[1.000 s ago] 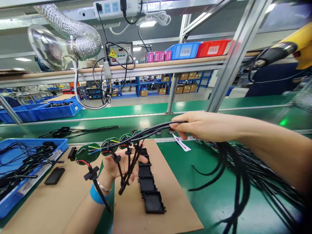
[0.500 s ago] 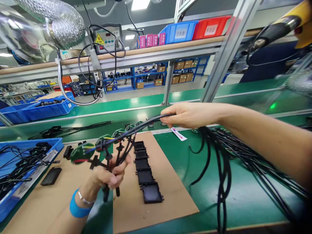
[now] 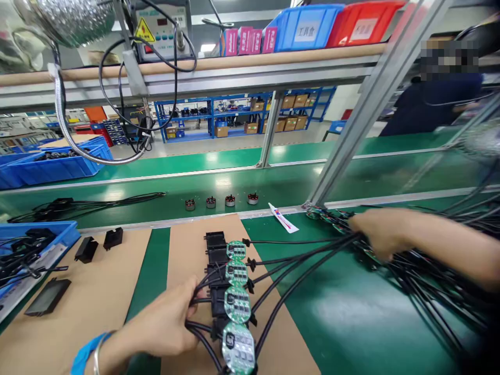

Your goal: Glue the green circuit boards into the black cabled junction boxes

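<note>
Several round green circuit boards (image 3: 236, 302) lie in a row over black housings (image 3: 214, 242) on a brown cardboard sheet (image 3: 187, 245). Black cables (image 3: 297, 260) run from the boards to the right. My left hand (image 3: 166, 325) is closed on the short cable ends beside the boards. My right hand (image 3: 377, 232) is closed on the cable bundle at the right, blurred by motion, above a heap of further black cables (image 3: 429, 291).
A blue bin (image 3: 58, 234) with black cable parts stands at the left. Loose black housings (image 3: 47, 297) lie on a second cardboard sheet. Several small round parts (image 3: 221, 201) and a white tube (image 3: 283, 217) sit by the conveyor edge. Another person is at the far right.
Both hands came down: the boards, held up in the air before, now lie on the black housings. My right hand moved right and down to the cable heap.
</note>
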Action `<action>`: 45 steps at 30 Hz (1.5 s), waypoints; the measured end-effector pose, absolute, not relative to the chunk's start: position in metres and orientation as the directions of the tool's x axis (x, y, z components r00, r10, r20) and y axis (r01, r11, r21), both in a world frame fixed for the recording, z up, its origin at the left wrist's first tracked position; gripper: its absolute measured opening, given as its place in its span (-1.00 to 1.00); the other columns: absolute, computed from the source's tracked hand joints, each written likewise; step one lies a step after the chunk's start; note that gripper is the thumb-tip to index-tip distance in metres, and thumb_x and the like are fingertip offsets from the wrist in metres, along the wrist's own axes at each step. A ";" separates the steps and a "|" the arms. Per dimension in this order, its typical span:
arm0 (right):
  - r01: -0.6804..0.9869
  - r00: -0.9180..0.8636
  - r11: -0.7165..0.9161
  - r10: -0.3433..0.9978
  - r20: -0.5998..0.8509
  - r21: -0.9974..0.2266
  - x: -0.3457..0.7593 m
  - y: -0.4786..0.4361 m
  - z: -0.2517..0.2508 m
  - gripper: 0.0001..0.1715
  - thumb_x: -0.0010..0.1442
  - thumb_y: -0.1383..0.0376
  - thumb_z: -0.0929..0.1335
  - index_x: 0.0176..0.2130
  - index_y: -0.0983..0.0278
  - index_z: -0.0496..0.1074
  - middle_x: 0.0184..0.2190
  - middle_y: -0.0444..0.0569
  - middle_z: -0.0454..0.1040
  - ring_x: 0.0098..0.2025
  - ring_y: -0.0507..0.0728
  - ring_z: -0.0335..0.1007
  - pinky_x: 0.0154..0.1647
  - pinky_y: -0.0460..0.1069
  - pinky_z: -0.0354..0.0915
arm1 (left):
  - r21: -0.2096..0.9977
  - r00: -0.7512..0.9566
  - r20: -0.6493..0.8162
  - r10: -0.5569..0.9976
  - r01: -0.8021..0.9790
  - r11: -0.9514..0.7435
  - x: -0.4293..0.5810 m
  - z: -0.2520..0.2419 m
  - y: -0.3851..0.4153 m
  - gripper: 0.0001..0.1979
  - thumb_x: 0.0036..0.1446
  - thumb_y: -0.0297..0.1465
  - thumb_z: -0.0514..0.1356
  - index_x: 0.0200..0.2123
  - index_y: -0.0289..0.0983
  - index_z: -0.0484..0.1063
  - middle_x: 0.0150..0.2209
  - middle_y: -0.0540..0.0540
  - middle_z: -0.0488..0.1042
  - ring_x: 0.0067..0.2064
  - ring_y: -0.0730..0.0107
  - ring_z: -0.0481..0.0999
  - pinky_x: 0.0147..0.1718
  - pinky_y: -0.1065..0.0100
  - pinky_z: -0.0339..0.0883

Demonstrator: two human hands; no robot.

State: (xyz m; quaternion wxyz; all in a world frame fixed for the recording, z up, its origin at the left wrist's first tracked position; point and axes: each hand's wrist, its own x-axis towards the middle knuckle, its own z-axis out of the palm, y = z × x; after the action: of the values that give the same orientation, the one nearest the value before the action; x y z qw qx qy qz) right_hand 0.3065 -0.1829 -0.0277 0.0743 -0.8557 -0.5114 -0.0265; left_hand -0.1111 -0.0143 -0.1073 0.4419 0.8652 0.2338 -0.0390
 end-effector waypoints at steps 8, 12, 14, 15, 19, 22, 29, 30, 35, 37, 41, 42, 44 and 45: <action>0.703 -0.269 0.143 0.960 -0.074 -0.696 0.190 -0.074 -0.132 -0.68 0.21 0.10 0.30 -0.17 0.26 0.45 -0.23 -0.01 0.42 -0.17 0.14 0.35 -0.15 0.02 0.26 | 0.791 0.899 -0.277 0.339 0.414 -0.451 -0.097 -0.153 -0.010 -0.47 -0.21 -0.42 0.28 -0.12 -0.20 0.17 -0.15 -0.10 0.37 -0.17 0.20 0.33 -0.25 0.32 0.18; 0.706 -0.250 0.142 0.967 -0.056 -0.694 0.179 -0.065 -0.151 -0.79 0.10 0.17 0.40 -0.38 0.26 0.36 -0.37 -0.14 0.22 -0.31 0.05 0.23 -0.30 -0.07 0.18 | 0.862 0.865 -0.387 0.320 0.463 -0.208 -0.096 -0.153 0.008 -0.55 -0.04 -0.02 0.24 -0.30 -0.26 0.27 -0.37 0.01 0.28 -0.36 0.39 0.21 -0.39 0.39 0.09; 0.766 -0.243 0.163 0.969 -0.045 -0.622 0.181 -0.069 -0.153 -0.78 0.10 0.18 0.40 -0.41 0.26 0.34 -0.37 -0.15 0.19 -0.33 0.04 0.20 -0.31 -0.07 0.14 | 0.868 0.826 -0.432 0.363 0.490 -0.083 -0.090 -0.158 0.014 -0.51 0.11 0.07 0.06 -0.38 -0.28 0.26 -0.48 0.04 0.22 -0.43 0.43 0.17 -0.44 0.40 0.04; 0.794 -0.239 0.168 0.970 -0.045 -0.585 0.182 -0.070 -0.152 -0.78 0.11 0.18 0.40 -0.41 0.26 0.34 -0.36 -0.14 0.19 -0.35 0.03 0.19 -0.33 -0.07 0.13 | 0.868 0.809 -0.440 0.390 0.495 -0.046 -0.088 -0.161 0.016 -0.50 0.13 0.08 0.03 -0.41 -0.28 0.25 -0.51 0.05 0.21 -0.44 0.44 0.17 -0.45 0.40 0.03; 0.727 -0.178 0.138 0.984 0.009 -0.673 0.194 -0.063 -0.147 -0.66 0.11 0.07 0.41 -0.21 0.23 0.36 -0.33 -0.12 0.29 -0.33 0.06 0.22 -0.30 -0.04 0.18 | 0.897 0.784 -0.398 0.476 0.441 0.023 -0.081 -0.164 0.029 -0.55 0.13 0.04 0.09 -0.40 -0.27 0.23 -0.47 0.02 0.33 -0.40 0.41 0.31 -0.36 0.39 0.17; 0.589 -0.050 0.033 0.999 0.005 -0.807 0.210 -0.048 -0.152 -0.46 0.06 0.04 0.43 -0.09 0.26 0.26 -0.28 -0.09 0.35 -0.37 0.04 0.25 -0.34 -0.05 0.26 | 0.895 0.742 -0.348 0.574 0.445 -0.033 -0.074 -0.158 0.047 -0.65 0.22 -0.06 0.01 -0.34 -0.24 0.21 -0.49 0.04 0.35 -0.41 0.37 0.41 -0.33 0.36 0.25; 0.729 0.083 -0.002 0.993 0.086 -0.685 0.213 -0.027 -0.184 -0.80 0.25 0.25 0.25 -0.27 0.30 0.41 -0.35 0.01 0.48 -0.32 0.12 0.38 -0.24 0.05 0.30 | 0.356 0.668 -0.050 0.743 0.706 -0.612 -0.055 -0.170 0.087 -0.72 0.31 -0.35 -0.12 -0.35 -0.24 0.32 -0.32 -0.12 0.49 -0.27 0.23 0.49 -0.34 0.32 0.23; 0.745 0.090 0.000 0.991 0.101 -0.667 0.211 -0.026 -0.187 -0.78 0.26 0.26 0.24 -0.25 0.29 0.43 -0.32 0.03 0.50 -0.29 0.14 0.39 -0.20 0.07 0.30 | 0.313 0.658 -0.041 0.752 0.723 -0.615 -0.053 -0.175 0.089 -0.72 0.31 -0.36 -0.11 -0.34 -0.25 0.34 -0.28 -0.15 0.49 -0.24 0.20 0.49 -0.33 0.31 0.23; 0.803 0.098 0.025 0.980 0.173 -0.596 0.206 -0.020 -0.199 -0.77 0.29 0.27 0.23 -0.22 0.27 0.45 -0.22 0.08 0.51 -0.13 0.22 0.36 -0.04 0.14 0.24 | 0.133 0.655 0.002 0.755 0.749 -0.650 -0.052 -0.190 0.086 -0.72 0.30 -0.38 -0.09 -0.29 -0.30 0.39 -0.22 -0.25 0.41 -0.17 0.08 0.43 -0.32 0.24 0.24; 0.818 0.107 0.027 0.974 0.198 -0.575 0.205 -0.023 -0.198 -0.79 0.28 0.25 0.25 -0.22 0.27 0.45 -0.23 0.09 0.49 -0.11 0.24 0.31 -0.02 0.16 0.22 | 0.083 0.663 0.011 0.749 0.746 -0.661 -0.055 -0.190 0.083 -0.71 0.29 -0.42 -0.10 -0.26 -0.33 0.40 -0.21 -0.28 0.40 -0.17 0.06 0.40 -0.25 0.18 0.25; 0.825 0.041 0.108 0.967 0.250 -0.555 0.190 -0.047 -0.178 -0.77 0.29 0.22 0.23 -0.30 0.26 0.40 -0.32 0.06 0.43 -0.19 0.21 0.25 -0.11 0.14 0.20 | 0.237 0.771 0.034 0.636 0.612 -0.755 -0.067 -0.174 0.066 -0.75 0.29 -0.44 -0.10 -0.24 -0.31 0.37 -0.19 -0.24 0.40 -0.15 0.12 0.37 -0.14 0.17 0.23; 0.814 -0.021 0.134 0.979 0.202 -0.566 0.183 -0.056 -0.171 -0.77 0.27 0.20 0.25 -0.33 0.26 0.39 -0.35 0.03 0.40 -0.22 0.19 0.24 -0.14 0.12 0.21 | 0.356 0.822 0.006 0.569 0.530 -0.770 -0.070 -0.170 0.059 -0.79 0.29 -0.41 -0.06 -0.23 -0.28 0.36 -0.19 -0.20 0.41 -0.14 0.16 0.38 -0.13 0.20 0.24; 0.791 -0.139 0.133 0.990 0.035 -0.598 0.168 -0.073 -0.159 -0.79 0.18 0.18 0.33 -0.40 0.25 0.35 -0.38 -0.02 0.35 -0.23 0.17 0.22 -0.19 0.08 0.21 | 0.595 0.906 -0.076 0.417 0.377 -0.710 -0.074 -0.165 0.043 -0.87 0.24 -0.31 0.09 -0.22 -0.23 0.36 -0.19 -0.11 0.43 -0.14 0.24 0.40 -0.14 0.29 0.25; 0.787 -0.171 0.111 0.984 -0.042 -0.607 0.161 -0.080 -0.156 -0.77 0.11 0.18 0.38 -0.44 0.26 0.31 -0.37 -0.04 0.32 -0.21 0.18 0.21 -0.20 0.07 0.21 | 0.672 0.925 -0.108 0.365 0.338 -0.659 -0.076 -0.166 0.036 -0.87 0.20 -0.29 0.15 -0.22 -0.21 0.35 -0.19 -0.07 0.45 -0.14 0.27 0.41 -0.15 0.33 0.25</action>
State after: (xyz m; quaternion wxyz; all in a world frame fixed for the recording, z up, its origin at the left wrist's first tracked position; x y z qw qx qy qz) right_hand 0.1613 -0.0800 -0.1562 0.1914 -0.6148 -0.7203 0.2580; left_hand -0.0759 0.0358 -0.1656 0.3654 0.9105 0.1930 0.0181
